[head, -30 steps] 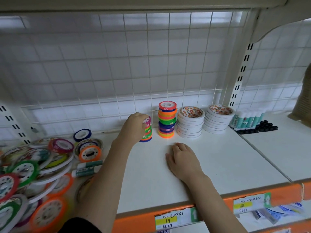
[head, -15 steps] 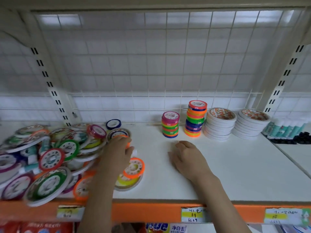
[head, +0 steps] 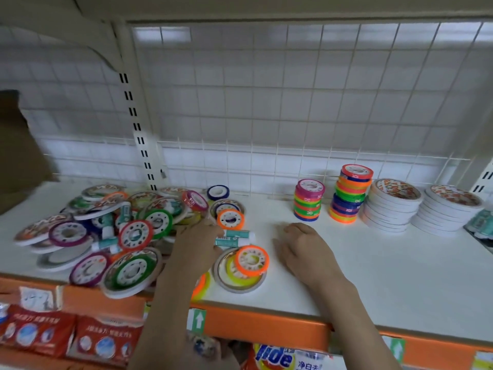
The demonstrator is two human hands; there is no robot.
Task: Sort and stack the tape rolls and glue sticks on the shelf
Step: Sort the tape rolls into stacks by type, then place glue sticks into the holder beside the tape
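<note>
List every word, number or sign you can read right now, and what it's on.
"Tide": package below the shelf.
"净白": same package, beside the logo.
White up arrow on green: tag on the orange shelf edge; a second tag to the right.
Red packets: print too blurred.
Tape rolls, glue sticks: print too small.

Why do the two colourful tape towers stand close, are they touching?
Apart. The head view shows white shelf and wall between the shorter colourful stack and the taller one.
</note>
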